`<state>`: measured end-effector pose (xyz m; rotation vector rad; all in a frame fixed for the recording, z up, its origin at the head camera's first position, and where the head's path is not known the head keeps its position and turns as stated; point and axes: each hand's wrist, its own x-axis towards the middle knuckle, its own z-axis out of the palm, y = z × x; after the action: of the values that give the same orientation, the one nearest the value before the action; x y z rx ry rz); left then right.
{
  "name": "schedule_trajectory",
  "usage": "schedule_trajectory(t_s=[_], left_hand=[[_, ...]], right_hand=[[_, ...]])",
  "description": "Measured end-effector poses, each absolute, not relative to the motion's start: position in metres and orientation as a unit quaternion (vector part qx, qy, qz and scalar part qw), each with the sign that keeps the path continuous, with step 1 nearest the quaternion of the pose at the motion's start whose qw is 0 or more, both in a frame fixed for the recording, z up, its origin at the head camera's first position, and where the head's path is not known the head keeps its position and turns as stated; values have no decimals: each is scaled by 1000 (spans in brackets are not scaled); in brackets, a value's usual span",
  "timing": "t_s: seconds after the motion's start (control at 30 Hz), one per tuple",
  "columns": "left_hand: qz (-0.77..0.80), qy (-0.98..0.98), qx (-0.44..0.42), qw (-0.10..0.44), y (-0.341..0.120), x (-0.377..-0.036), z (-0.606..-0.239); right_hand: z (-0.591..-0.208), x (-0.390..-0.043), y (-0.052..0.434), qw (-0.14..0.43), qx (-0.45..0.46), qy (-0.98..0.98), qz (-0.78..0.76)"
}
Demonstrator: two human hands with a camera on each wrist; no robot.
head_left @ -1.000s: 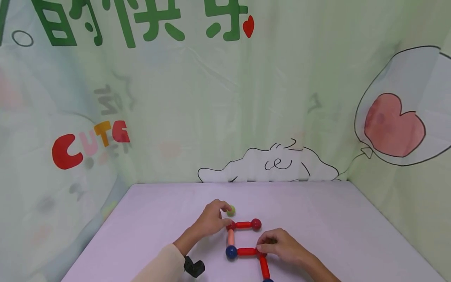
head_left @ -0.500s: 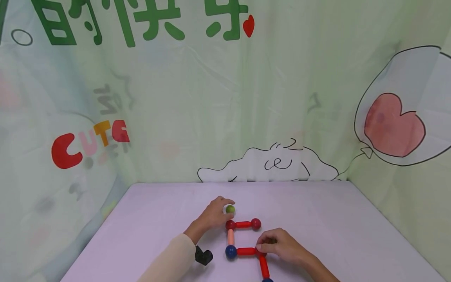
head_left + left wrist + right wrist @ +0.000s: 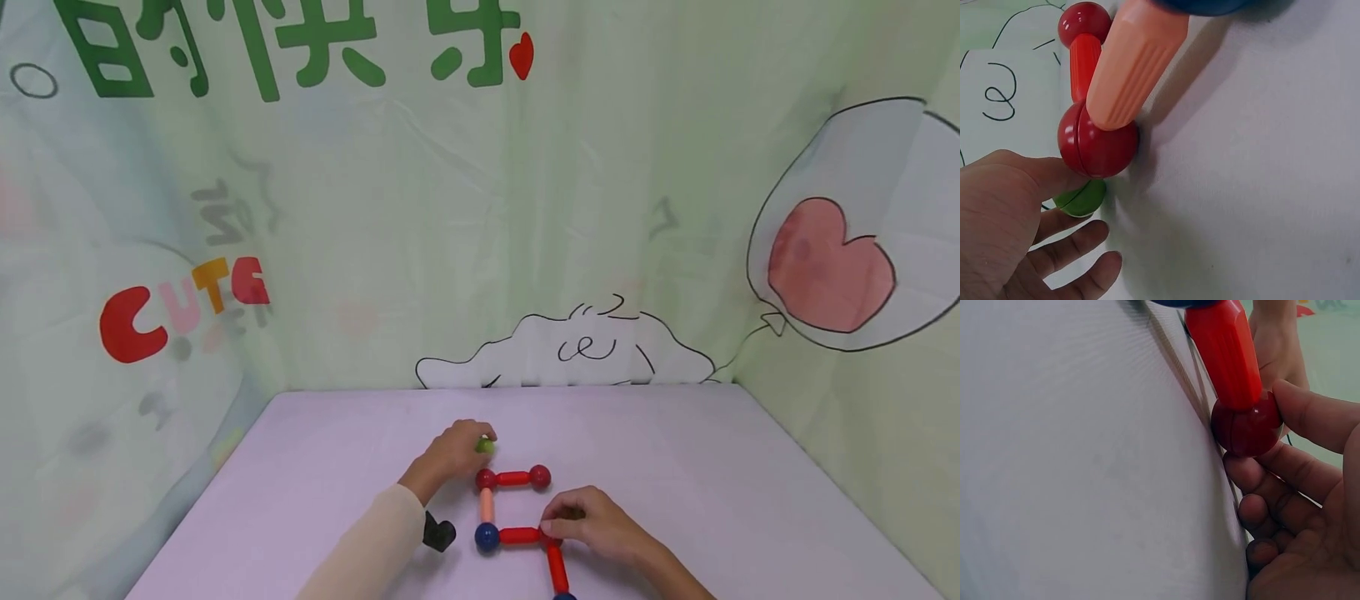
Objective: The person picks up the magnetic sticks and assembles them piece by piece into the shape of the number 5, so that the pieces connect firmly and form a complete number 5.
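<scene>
In the head view my left hand curls its thumb and index finger around a green ball. The left wrist view shows the green ball partly behind the thumb, close to a red ball. My right hand pinches another red ball at the corner of a joined shape of rods and balls. A red rod links that corner to a blue ball. From there a pink rod reaches the upper red ball.
Beyond it, a red rod ends in a red ball. Another red rod runs toward the front edge to a blue ball. A black object shows by the left sleeve. The table meets a printed curtain.
My left hand has shifted from the upper red ball to the green ball and its fingers have closed around it. My right hand keeps its hold on the red ball.
</scene>
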<state>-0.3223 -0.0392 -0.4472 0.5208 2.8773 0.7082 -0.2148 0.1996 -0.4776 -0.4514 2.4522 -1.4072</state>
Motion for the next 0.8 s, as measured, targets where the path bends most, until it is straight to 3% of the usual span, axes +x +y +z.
schedule_trajectory(t_s=[0.8], left_hand=[[254,939,231,23,-60,-303,-432]], right_hand=[[-478,-215,196,131,-154,854,-479]])
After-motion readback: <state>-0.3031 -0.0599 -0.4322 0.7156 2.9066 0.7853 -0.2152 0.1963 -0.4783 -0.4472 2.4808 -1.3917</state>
